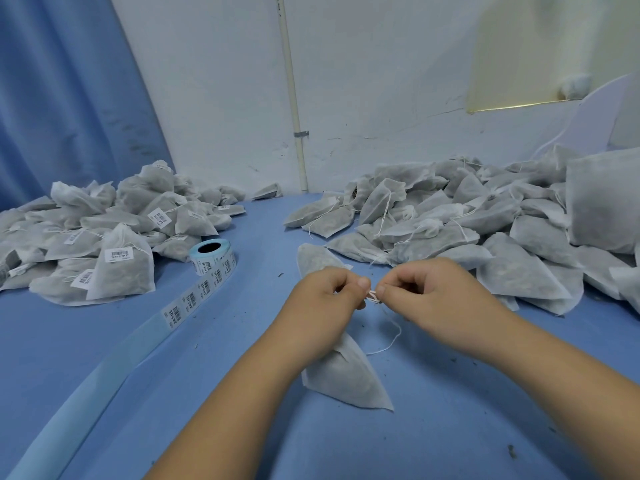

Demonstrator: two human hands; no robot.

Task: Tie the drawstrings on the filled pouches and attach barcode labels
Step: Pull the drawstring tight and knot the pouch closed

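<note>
While spread under all the rest and dotted with dark crumbs: blue table. Far right of the label roll, reaching back to the white wall: large heap of unlabelled pouches, strings loose. Just left of the label roll: second heap of labelled pouches, each with a barcode sticker. From the label roll toward the near left edge: long backing strip, with a few barcode labels on its part nearest the roll. Right of the label roll and closer to the viewer: one filled pouch, lying on the table, its top hidden under the left wrist. Right of the label roll, close behind the hands: another pouch, lying flat. Above the filled pouch, right of the roll: left hand and right hand, knuckles up, nearly touching. Both clenched on the white drawstring, thumb and forefinger of each pinching a small loop between them. Below the loop: loose end of string, curling down to the table.
</note>
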